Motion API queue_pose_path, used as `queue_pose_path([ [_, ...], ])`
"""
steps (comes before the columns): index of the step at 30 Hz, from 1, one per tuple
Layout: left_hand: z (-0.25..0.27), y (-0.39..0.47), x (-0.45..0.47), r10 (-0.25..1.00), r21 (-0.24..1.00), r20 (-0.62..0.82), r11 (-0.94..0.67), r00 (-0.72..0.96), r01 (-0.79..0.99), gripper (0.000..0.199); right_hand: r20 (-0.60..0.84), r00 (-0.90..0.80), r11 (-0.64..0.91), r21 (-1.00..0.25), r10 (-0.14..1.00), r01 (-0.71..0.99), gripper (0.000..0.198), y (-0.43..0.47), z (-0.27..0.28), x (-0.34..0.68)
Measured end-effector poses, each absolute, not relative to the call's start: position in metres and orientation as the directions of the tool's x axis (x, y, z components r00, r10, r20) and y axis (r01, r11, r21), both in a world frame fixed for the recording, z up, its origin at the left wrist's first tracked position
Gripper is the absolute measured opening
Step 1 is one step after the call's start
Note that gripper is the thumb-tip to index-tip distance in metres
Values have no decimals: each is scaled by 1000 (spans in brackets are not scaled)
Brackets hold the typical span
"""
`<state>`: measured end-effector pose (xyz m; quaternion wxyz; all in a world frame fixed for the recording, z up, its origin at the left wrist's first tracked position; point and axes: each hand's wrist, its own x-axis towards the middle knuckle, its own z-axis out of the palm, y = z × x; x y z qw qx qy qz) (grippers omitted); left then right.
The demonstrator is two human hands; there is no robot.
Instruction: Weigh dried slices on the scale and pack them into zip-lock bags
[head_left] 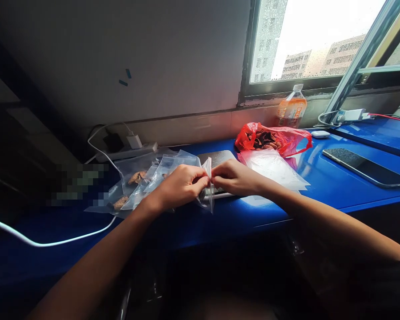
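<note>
Both my left hand [188, 183] and my right hand [232, 177] pinch the top edge of a clear plastic zip bag [209, 203], fingertips close together. The bag hangs upright between them; what it holds, if anything, I cannot make out. Behind and below it lies a flat kitchen scale [225, 155], partly covered by my hands. To the left, several clear bags overlap, and brown dried pieces [138, 178] show through some of them. Right of my right hand rests a stack of flat clear bags [275, 169].
A red plastic bag [286, 135] of dark dried pieces [265, 140] sits behind the stack. Further right are a phone [368, 166] and a white earbud case [320, 134]. An orange drink bottle [292, 106] stands by the window. A white cable [53, 244] crosses the blue table [200, 233] at left.
</note>
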<state>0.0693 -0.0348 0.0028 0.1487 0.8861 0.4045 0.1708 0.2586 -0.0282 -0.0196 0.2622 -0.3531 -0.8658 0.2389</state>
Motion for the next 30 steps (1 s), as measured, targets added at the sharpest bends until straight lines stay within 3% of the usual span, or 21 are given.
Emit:
queue_pose_path([
  [7, 0, -34, 67, 748, 334, 239, -662, 620, 671, 29, 281, -625, 617, -667, 728, 418, 23, -27, -21, 258],
  [14, 3, -39, 66, 697, 575, 366, -691, 617, 439, 29, 387, -602, 548, -830, 698, 101, 19, -33, -17, 259],
  [20, 1, -48, 70, 745, 767, 343, -573, 572, 287, 27, 416, -576, 518, -855, 703, 14, 20, -40, -14, 259],
  [30, 0, -58, 71, 764, 848, 316, -494, 562, 195, 30, 429, -577, 455, -884, 695, -108, 19, -53, -8, 257],
])
